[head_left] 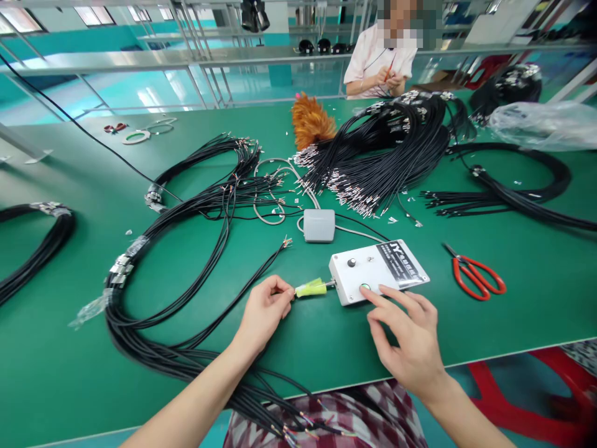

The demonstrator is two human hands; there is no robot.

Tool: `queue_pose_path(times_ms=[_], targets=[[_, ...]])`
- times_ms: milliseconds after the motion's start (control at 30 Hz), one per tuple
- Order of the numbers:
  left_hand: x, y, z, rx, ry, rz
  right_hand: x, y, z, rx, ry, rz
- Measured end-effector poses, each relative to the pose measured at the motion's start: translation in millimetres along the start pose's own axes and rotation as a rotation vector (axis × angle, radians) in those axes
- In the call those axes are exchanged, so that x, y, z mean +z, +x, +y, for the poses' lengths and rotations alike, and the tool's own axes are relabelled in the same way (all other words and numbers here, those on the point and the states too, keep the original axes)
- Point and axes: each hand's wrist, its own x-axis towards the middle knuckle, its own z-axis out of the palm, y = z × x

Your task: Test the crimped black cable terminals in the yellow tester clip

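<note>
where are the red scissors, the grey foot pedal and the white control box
red scissors (pixel 476 276): head view, on the red handle loops
grey foot pedal (pixel 319 225): head view, middle of its top face
white control box (pixel 359 274): head view, bare white top by the knob

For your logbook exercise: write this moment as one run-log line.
left hand: pinches yellow-green nozzle | right hand: fingertip on white box green button | scissors: untouched

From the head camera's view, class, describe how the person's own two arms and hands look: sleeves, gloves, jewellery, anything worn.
Both forearms are bare to the bottom edge of the picture, so no sleeves show. The left hand and the right hand wear no gloves, and no rings, watch or bracelets are visible. Nails look short and unpainted. Between the arms, a red-and-white checked garment covers the lap.
</note>
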Motion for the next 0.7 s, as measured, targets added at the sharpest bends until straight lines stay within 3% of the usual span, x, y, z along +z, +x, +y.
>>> queue_pose_path(times_ms=[233, 333, 500, 567, 700], targets=[[-15.7, -10.9, 3.7, 0.031, -0.014, 0.058, 8.1, 4.1, 6.3, -0.023, -0.037, 0.089], [-30.2, -3.3, 19.3, 0.079, -0.030, 0.078, 7.7, 1.0, 2.2, -0.045, 0.050, 0.090], [-57.8, 23.9, 48.9, 0.280, -0.028, 0.186, 11.2, -14.3, -14.9, -0.151, 0.225, 0.051], [-63.2, 21.6, 43.2, 0.309, 0.171, 0.212, 13.8, -21.1, -19.7, -0.192, 0.263, 0.010], [-63.2, -3.9, 7.1, 0.338, 1.055, 0.128, 19.2, -30.2, -23.9, -0.204, 0.284, -0.043]])
